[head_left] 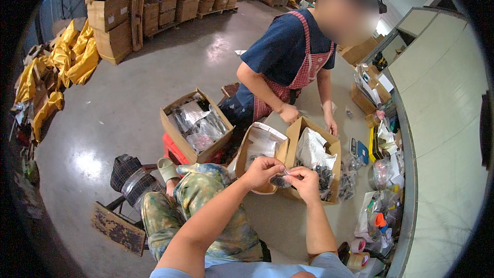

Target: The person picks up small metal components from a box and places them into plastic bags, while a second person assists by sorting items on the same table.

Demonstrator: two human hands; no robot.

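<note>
In front of me, my left hand [262, 172] pinches one side of a small clear plastic bag [280, 180] with something dark in it. Fingers closed, my right hand [305, 183] grips the bag's other side, close to the left fingertips. Both hands are above the near ends of two open cardboard boxes. The left one, a carton [282, 153], has a white sheet and clear bags inside. In the right one, a deeper box [294, 136], lie a white plastic sack [312, 148] and many small dark pieces.
Across the table a co-worker in a checked apron [315, 70] has both hands by the right box. A box of bagged parts [175, 135] rests on a red stool [169, 146]. Along the table's right side are a blue scale [362, 151], tape rolls [357, 260] and loose packets [348, 184].
</note>
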